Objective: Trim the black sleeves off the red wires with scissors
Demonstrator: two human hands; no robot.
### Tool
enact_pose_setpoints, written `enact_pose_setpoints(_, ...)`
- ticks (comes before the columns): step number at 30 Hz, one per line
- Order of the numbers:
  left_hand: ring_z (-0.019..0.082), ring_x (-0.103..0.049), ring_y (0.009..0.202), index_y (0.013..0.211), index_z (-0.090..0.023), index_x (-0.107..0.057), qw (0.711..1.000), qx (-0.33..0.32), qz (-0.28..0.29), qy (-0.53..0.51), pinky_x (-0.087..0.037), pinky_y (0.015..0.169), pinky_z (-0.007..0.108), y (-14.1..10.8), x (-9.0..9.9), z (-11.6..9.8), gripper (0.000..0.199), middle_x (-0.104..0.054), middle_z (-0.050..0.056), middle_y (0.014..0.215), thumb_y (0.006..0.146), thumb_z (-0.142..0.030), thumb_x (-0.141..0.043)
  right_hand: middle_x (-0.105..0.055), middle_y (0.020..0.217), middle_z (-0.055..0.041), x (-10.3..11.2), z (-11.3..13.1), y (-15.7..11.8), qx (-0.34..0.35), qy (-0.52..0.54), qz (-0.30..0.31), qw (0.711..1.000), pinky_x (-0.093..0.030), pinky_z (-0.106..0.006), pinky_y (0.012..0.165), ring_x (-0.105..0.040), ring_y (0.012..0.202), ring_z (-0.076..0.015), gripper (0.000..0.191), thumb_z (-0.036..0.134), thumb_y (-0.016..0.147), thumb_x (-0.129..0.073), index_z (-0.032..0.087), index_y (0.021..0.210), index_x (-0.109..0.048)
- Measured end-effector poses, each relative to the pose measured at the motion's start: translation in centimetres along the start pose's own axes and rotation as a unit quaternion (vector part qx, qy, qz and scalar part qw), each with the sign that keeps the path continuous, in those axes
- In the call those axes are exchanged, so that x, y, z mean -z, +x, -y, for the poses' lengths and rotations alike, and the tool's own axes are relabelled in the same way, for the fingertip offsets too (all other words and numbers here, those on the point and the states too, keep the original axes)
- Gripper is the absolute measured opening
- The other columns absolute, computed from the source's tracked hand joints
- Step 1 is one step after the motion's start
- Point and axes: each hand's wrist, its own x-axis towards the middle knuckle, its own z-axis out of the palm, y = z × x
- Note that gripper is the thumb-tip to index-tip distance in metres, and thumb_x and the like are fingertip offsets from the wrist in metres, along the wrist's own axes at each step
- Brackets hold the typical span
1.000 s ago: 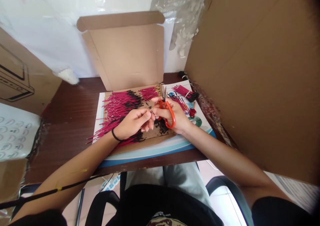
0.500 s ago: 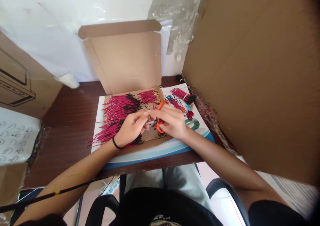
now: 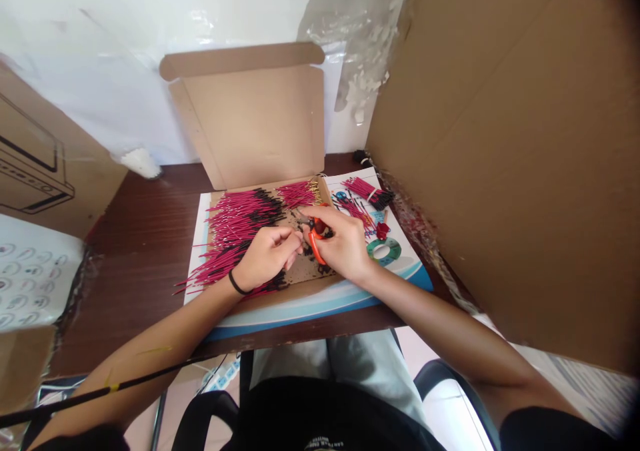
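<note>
Orange scissors (image 3: 315,240) have swung from upright to low and tilted in the right hand (image 3: 344,244), its fingers closed around their handles, the blades angled toward the left hand (image 3: 267,258). That hand sits just beside them, fingers curled into a pinch; anything held there is too small to tell. Both work above red wires (image 3: 235,231) with black tips, laid in rows across a cardboard box (image 3: 250,121) on the bench (image 3: 140,238), its lid standing open behind. A banded wire bundle (image 3: 367,192) lies to the right on a printed sheet (image 3: 334,186), near a small red item (image 3: 383,230). A black band (image 3: 236,283) circles the left wrist.
</note>
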Motion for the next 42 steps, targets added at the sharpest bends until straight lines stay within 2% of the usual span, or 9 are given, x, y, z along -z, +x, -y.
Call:
enact_pose_setpoints(6, 0.007, -0.042, 0.038, 0.056, -0.015, -0.054, 0.990, -0.025, 0.126, 0.064, -0.032, 0.043, 0.021, -2.3, -1.1, -2.0, 0.031, -0.049, -0.003, 0.042, 0.083, -0.028, -0.050, -0.068, 0.075, 0.0007, 1.8, -2.4, 2.2, -0.101, -0.093, -0.072, 0.988, -0.047, -0.024, 0.065, -0.058, 0.064, -0.0125, 0.031, 0.010, 0.074, -0.055, 0.019, 0.099, -0.070)
enact_pose_setpoints(11, 0.007, -0.040, 0.040, 0.050, -0.017, -0.050, 0.998, -0.062, -0.002, 0.002, -0.029, 0.045, 0.023, -0.7, 1.2, -1.0, 0.032, -0.045, -0.003, 0.042, 0.082, -0.023, -0.051, -0.070, 0.080, -0.0022, 2.3, -3.1, 2.4, -0.077, -0.100, 0.053, 0.991, -0.046, -0.026, 0.070, -0.061, 0.069, -0.0144, 0.037, 0.006, 0.072, -0.052, 0.017, 0.102, -0.070)
enact_pose_setpoints(15, 0.007, -0.034, 0.040, 0.051, -0.018, -0.041, 0.988, -0.077, -0.035, -0.131, -0.022, 0.044, 0.025, 0.8, 3.0, 0.3, 0.033, -0.035, -0.006, 0.045, 0.082, -0.019, -0.051, -0.070, 0.076, -0.0024, 2.0, -2.5, 1.8, -0.096, -0.075, 0.115, 0.986, -0.045, -0.025, 0.069, -0.062, 0.067, -0.0142, 0.031, 0.009, 0.074, -0.057, 0.016, 0.100, -0.071)
enact_pose_setpoints(19, 0.006, -0.032, 0.042, 0.053, -0.018, -0.038, 0.988, -0.070, -0.028, -0.138, -0.020, 0.045, 0.025, 1.0, 3.2, 0.6, 0.033, -0.030, -0.006, 0.048, 0.083, -0.020, -0.051, -0.069, 0.074, -0.0012, 2.4, -2.1, 1.8, -0.136, -0.055, 0.067, 0.987, -0.045, -0.026, 0.067, -0.059, 0.064, -0.0135, 0.028, 0.015, 0.074, -0.063, 0.016, 0.101, -0.071)
enact_pose_setpoints(23, 0.005, -0.024, 0.042, 0.050, -0.019, -0.032, 0.987, -0.023, 0.072, -0.141, -0.015, 0.044, 0.025, 0.8, 3.1, 0.5, 0.039, -0.024, -0.007, 0.049, 0.080, -0.025, -0.055, -0.065, 0.075, 0.0011, 3.3, -1.7, 2.4, -0.193, 0.054, -0.021, 0.980, -0.045, -0.027, 0.065, -0.056, 0.065, -0.0121, 0.026, 0.022, 0.074, -0.065, 0.018, 0.100, -0.068)
enact_pose_setpoints(26, 0.004, -0.021, 0.042, 0.051, -0.019, -0.031, 0.979, 0.017, 0.143, -0.142, -0.014, 0.044, 0.024, 0.7, 3.0, 0.5, 0.045, -0.022, -0.007, 0.050, 0.081, -0.036, -0.060, -0.063, 0.071, 0.0037, 3.5, -1.2, 2.7, -0.230, 0.186, -0.001, 0.955, -0.045, -0.026, 0.061, -0.054, 0.062, -0.0104, 0.025, 0.026, 0.071, -0.071, 0.021, 0.096, -0.067)
enact_pose_setpoints(30, 0.005, -0.027, 0.041, 0.053, -0.017, -0.039, 0.973, 0.022, 0.180, -0.144, -0.019, 0.042, 0.023, 0.7, 2.8, 0.3, 0.048, -0.029, -0.006, 0.049, 0.082, -0.049, -0.060, -0.064, 0.068, 0.0042, 2.6, -0.5, 2.0, -0.290, 0.311, 0.154, 0.892, -0.047, -0.026, 0.064, -0.057, 0.063, -0.0098, 0.036, 0.021, 0.066, -0.077, 0.020, 0.100, -0.067)
enact_pose_setpoints(35, 0.007, -0.037, 0.038, 0.057, -0.015, -0.052, 0.981, -0.002, 0.163, -0.105, -0.028, 0.040, 0.022, 0.6, 2.5, 0.0, 0.046, -0.037, -0.004, 0.044, 0.084, -0.051, -0.059, -0.070, 0.075, 0.0031, 1.6, -0.3, 1.2, -0.339, 0.421, 0.196, 0.818, -0.052, -0.026, 0.069, -0.063, 0.068, -0.0104, 0.057, 0.020, 0.065, -0.078, 0.022, 0.119, -0.058)
enact_pose_setpoints(42, 0.006, -0.042, 0.038, 0.055, -0.014, -0.052, 0.992, -0.038, 0.120, -0.010, -0.035, 0.043, 0.021, 0.4, 2.3, -0.6, 0.049, -0.043, -0.004, 0.043, 0.087, -0.052, -0.054, -0.067, 0.068, 0.0046, 2.1, 0.2, 1.5, -0.384, 0.449, 0.213, 0.778, -0.052, -0.024, 0.058, -0.062, 0.061, -0.0102, 0.060, 0.022, 0.064, -0.080, 0.023, 0.119, -0.058)
